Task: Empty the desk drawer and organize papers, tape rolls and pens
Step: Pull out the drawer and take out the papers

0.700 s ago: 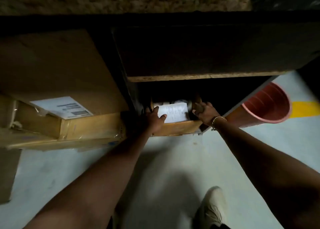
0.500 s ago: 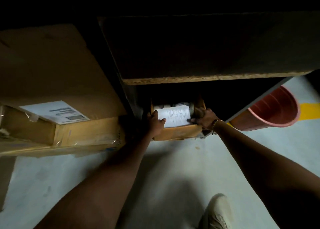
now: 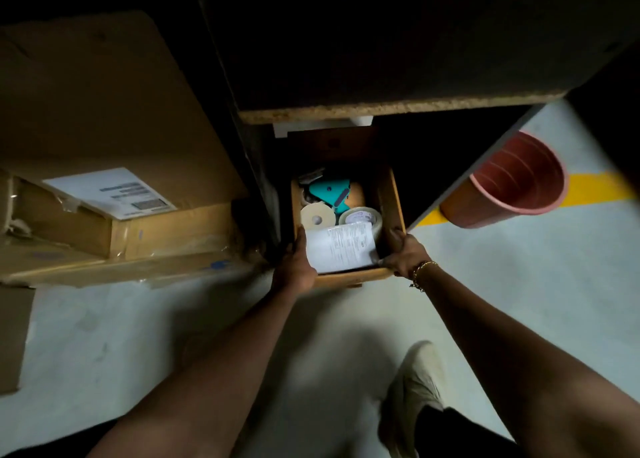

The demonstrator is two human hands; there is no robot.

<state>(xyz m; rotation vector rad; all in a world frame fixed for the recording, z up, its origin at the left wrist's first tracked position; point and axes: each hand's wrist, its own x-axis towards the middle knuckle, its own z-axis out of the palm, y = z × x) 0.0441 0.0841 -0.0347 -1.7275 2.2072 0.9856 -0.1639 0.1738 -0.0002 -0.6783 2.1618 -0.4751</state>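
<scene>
A wooden drawer (image 3: 391, 201) stands pulled out from under the dark desk (image 3: 398, 59). My left hand (image 3: 296, 260) grips its front left corner and my right hand (image 3: 401, 255) grips the front right corner. Inside, a printed white paper (image 3: 341, 248) lies at the front. Behind it sit a beige tape roll (image 3: 318, 216) and a clear tape roll (image 3: 360, 216). A teal tape dispenser (image 3: 330, 194) lies further back. No pens show; the drawer's rear is dark.
A large cardboard box (image 3: 104, 128) with a white shipping label (image 3: 110, 192) lies left of the desk. A red-orange bucket (image 3: 512, 180) stands to the right on the pale floor, by a yellow floor line (image 3: 599, 187). My shoe (image 3: 412, 398) is below.
The drawer has slid out toward me, exposing the tape rolls and teal dispenser. Both hands have shifted to the drawer's front corners.
</scene>
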